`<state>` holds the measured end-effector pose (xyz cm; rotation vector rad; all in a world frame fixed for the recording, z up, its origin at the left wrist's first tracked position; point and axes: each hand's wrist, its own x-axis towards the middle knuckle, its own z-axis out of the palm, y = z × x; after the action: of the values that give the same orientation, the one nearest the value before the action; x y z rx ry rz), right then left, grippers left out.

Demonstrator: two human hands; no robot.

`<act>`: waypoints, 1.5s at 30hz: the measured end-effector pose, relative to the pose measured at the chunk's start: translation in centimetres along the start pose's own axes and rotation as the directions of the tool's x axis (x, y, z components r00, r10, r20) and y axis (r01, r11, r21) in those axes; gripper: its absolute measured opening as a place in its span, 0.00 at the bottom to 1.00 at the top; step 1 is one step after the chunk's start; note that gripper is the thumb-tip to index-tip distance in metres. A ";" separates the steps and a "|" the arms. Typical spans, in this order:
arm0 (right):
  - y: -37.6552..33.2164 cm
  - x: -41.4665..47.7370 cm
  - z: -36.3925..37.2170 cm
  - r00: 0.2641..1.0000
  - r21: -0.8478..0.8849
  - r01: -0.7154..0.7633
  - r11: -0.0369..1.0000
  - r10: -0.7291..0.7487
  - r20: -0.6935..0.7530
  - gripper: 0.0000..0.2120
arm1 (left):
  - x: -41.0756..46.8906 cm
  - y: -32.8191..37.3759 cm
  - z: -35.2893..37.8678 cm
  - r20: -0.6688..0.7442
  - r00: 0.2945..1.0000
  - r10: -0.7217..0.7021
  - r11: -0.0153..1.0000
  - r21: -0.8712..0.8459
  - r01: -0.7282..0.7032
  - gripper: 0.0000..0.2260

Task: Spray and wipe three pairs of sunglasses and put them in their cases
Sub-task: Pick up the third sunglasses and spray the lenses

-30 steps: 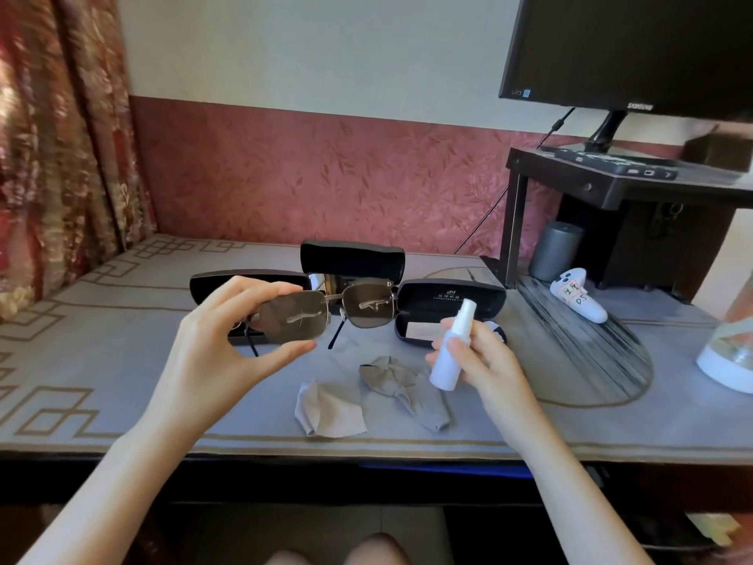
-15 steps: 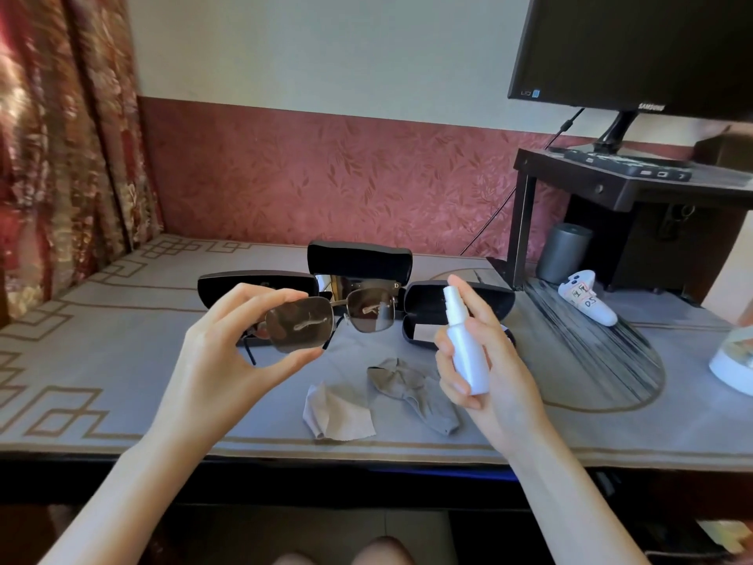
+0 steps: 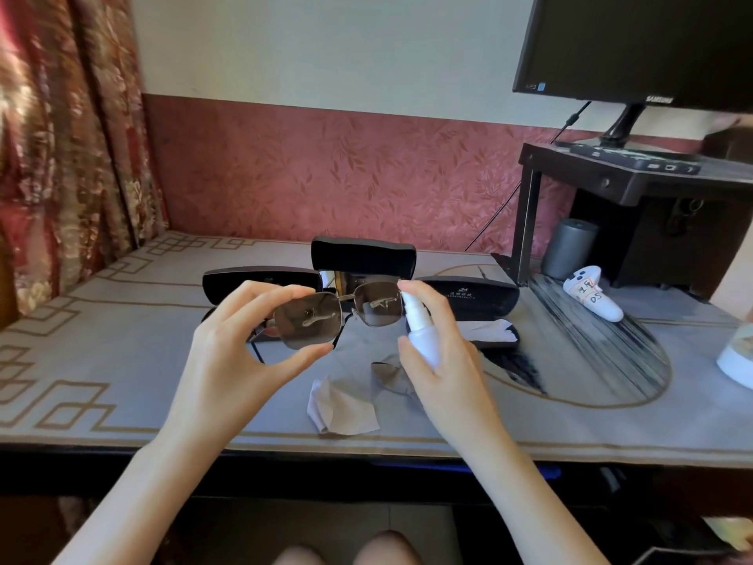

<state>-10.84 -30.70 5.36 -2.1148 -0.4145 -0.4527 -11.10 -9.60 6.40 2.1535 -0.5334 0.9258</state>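
Left hand (image 3: 228, 360) is up over the desk (image 3: 122, 360), holding the sunglasses (image 3: 338, 316) in the air: thumb under the lens on the left, fingers curled over its top rim. The frame's long axis runs left to right, rising a touch toward the right, and the tinted lenses face the person. Dark arm tips poke out below the left lens, pointing down and away.

Right hand (image 3: 444, 360) is wrapped round the white spray bottle (image 3: 421, 332), forefinger resting on its top. The bottle leans with its head up and to the left, and that head sits just beside the outer edge of the right lens. Whether it touches the frame, I cannot tell.

Behind the glasses, three black cases lie on the desk with lids up: the left case (image 3: 260, 281), the middle case (image 3: 362, 258) set further back, and the right case (image 3: 468, 297) with something pale lying in its tray. Below the hands, near the front edge, a light cloth (image 3: 342, 409) lies crumpled, and a grey cloth (image 3: 387, 375) sits just beside it, partly hidden by the right hand.

Off to the right, a white controller (image 3: 593, 297) and a grey cylinder (image 3: 568, 248) sit near a dark stand (image 3: 529, 214) carrying a monitor (image 3: 635, 42).
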 end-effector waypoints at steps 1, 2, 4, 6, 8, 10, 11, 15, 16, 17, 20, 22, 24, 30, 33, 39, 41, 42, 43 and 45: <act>0.1 0.0 0.1 1.000 -0.021 -0.012 1.000 0.012 0.003 0.27 | 0.0 0.0 0.0 0.001 1.000 -0.004 1.000 0.000 0.004 0.22; 0.1 0.0 0.2 1.000 -0.043 -0.021 0.999 0.021 0.005 0.27 | -0.1 0.0 0.1 0.002 1.000 -0.010 1.000 0.001 0.010 0.22; 0.1 0.1 0.3 1.000 -0.075 -0.026 0.997 0.025 -0.008 0.27 | -0.2 -0.1 0.1 0.004 1.000 -0.020 1.000 0.000 0.020 0.22; 0.3 0.2 0.4 0.999 -0.080 -0.021 0.997 0.018 -0.039 0.27 | -0.2 -0.1 0.2 0.002 1.000 -0.024 1.000 -0.001 0.024 0.22; 0.5 0.3 0.5 0.998 -0.080 -0.015 0.997 0.010 -0.068 0.26 | -0.2 -0.1 0.3 0.002 1.000 -0.021 1.000 0.001 0.021 0.22; 0.6 0.5 0.5 0.995 -0.074 -0.016 0.997 0.009 -0.094 0.27 | -0.2 -0.1 0.3 0.001 1.000 -0.016 1.000 0.002 0.016 0.22; 0.7 0.5 0.5 0.995 -0.070 -0.017 0.997 0.010 -0.103 0.27 | -0.2 -0.1 0.3 0.000 1.000 -0.014 1.000 0.004 0.014 0.22; 1.0 0.6 0.3 0.994 -0.092 -0.045 0.995 0.035 -0.108 0.28 | -0.2 -0.2 0.2 -0.011 1.000 -0.013 1.000 0.007 0.013 0.22; 1.1 0.6 0.2 0.993 -0.109 -0.051 0.993 0.039 -0.107 0.28 | -0.2 -0.2 0.2 -0.013 1.000 -0.013 1.000 0.008 0.013 0.22; 1.1 0.6 0.2 0.993 -0.127 -0.052 0.991 0.038 -0.108 0.27 | -0.2 -0.2 0.2 -0.013 1.000 -0.011 1.000 0.011 0.011 0.22; 1.2 0.6 0.1 0.993 -0.162 -0.051 0.985 0.033 -0.115 0.26 | -0.3 -0.2 0.3 -0.009 1.000 -0.013 1.000 0.009 0.013 0.23; 1.1 0.6 0.2 0.992 -0.151 -0.045 0.987 0.027 -0.120 0.26 | -0.3 -0.2 0.3 -0.008 1.000 -0.014 1.000 0.008 0.014 0.23; 0.9 0.4 0.2 0.991 -0.112 -0.030 0.993 0.016 -0.130 0.26 | -0.3 -0.2 0.3 -0.011 1.000 -0.015 1.000 0.008 0.015 0.22; -1.5 -0.4 0.8 0.989 0.037 0.150 0.988 -0.150 0.004 0.30 | -0.2 0.0 0.7 -0.014 1.000 -0.017 1.000 0.009 0.017 0.23; -2.4 -0.9 1.5 0.981 0.005 0.187 0.982 -0.187 0.049 0.27 | -0.2 0.0 1.1 -0.014 1.000 -0.004 1.000 0.021 0.004 0.23; -3.0 -1.0 2.1 0.980 -0.109 0.196 0.975 -0.190 0.061 0.24 | -0.3 0.4 1.6 -0.028 1.000 0.001 1.000 0.030 -0.001 0.23; -2.9 -0.9 2.2 0.980 -0.102 0.198 0.975 -0.198 0.019 0.24 | -0.3 0.4 1.5 -0.026 1.000 -0.002 0.999 0.032 0.003 0.23; -2.7 -0.9 2.2 0.980 -0.093 0.199 0.976 -0.201 -0.004 0.25 | -0.3 0.4 1.5 -0.026 1.000 -0.005 0.999 0.034 0.005 0.23; -2.6 -0.9 2.1 0.979 -0.087 0.200 0.976 -0.203 -0.018 0.26 | -0.3 0.4 1.4 -0.027 1.000 -0.007 0.999 0.035 0.008 0.23; -2.3 -1.0 2.0 0.980 -0.105 0.194 0.975 -0.196 -0.015 0.28 | -0.2 0.5 1.4 -0.033 0.999 -0.013 0.999 0.033 0.014 0.23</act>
<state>-12.43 -27.91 5.55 -2.1746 -0.5988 -0.6257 -10.92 -10.93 5.78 2.1657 -0.4899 0.9670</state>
